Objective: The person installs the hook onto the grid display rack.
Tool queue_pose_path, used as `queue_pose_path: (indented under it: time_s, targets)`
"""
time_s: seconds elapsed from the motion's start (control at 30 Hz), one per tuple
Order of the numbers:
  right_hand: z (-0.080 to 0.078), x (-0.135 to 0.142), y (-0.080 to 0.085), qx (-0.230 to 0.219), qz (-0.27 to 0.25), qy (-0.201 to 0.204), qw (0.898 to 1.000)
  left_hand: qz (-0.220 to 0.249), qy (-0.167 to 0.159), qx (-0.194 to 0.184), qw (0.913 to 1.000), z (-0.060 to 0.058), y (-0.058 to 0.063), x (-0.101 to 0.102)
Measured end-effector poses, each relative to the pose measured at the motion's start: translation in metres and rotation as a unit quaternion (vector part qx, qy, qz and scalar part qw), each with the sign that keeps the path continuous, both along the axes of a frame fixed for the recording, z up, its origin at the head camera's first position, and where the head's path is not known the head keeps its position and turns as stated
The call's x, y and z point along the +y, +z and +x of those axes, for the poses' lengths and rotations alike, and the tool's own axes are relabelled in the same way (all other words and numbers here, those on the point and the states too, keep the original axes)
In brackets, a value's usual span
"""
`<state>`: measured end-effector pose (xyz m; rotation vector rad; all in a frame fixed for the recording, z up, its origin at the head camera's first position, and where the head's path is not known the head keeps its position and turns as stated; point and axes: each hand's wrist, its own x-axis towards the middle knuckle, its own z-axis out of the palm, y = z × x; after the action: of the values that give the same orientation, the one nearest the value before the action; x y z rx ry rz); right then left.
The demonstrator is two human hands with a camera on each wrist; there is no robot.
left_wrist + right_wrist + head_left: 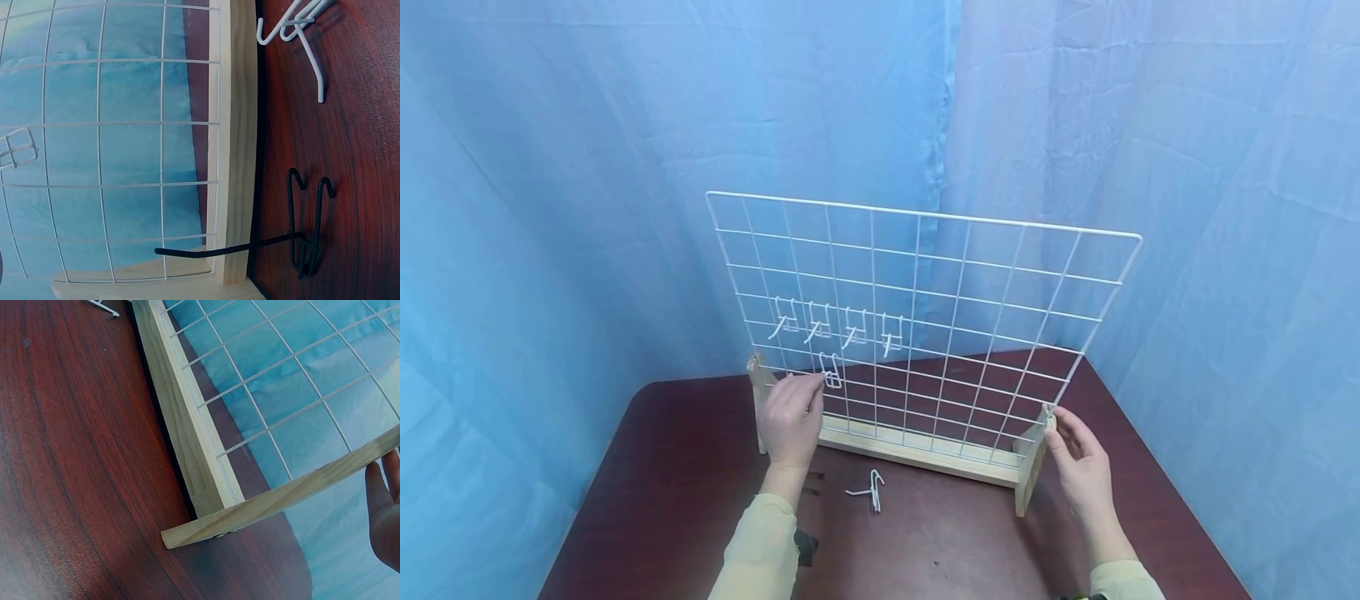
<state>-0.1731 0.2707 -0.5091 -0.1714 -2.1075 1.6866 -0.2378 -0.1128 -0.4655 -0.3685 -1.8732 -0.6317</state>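
Observation:
A white wire grid panel (940,333) stands upright in a wooden base. Several white wire hooks (853,327) hang in a row on its left half. Just below that row, my left hand (793,417) pinches another white hook (831,372) at its front, against the grid; its prong is hidden by the fingers. That hook's square frame (19,149) shows at the edge of the left wrist view. My right hand (1084,467) grips the top of the wooden side support (1032,467), thumb in front. In the right wrist view, fingertips (377,481) touch the support's edge.
On the dark red wood-grain table (940,542), in front of the base, lies a loose white hook (874,492). Nearer the left arm is a black hook (305,247), partly covered by the forearm in the head view. Blue curtains (625,167) hang behind and at both sides.

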Motion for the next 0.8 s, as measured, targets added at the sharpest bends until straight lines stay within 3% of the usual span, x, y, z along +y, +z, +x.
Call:
queue_pose_path:
  time_s: [0.23,0.33,0.53,0.8]
  targets:
    - [0.007,-0.007,0.015,-0.006,0.006,-0.002,1.0,-0.002,-0.007,0.01,0.9999,0.0,-0.004,0.0]
    - [0.006,-0.005,0.013,-0.004,0.003,-0.001,1.0,-0.002,-0.018,0.005,0.9998,0.001,-0.007,0.0]
    - [0.0,0.0,-0.001,0.005,0.009,-0.001,1.0,-0.007,-0.013,-0.026,0.9996,0.005,-0.011,0.0]
    - [-0.001,0.001,-0.002,0.009,0.004,0.0,1.0,0.005,0.017,-0.095,0.9953,0.011,-0.021,-0.001]
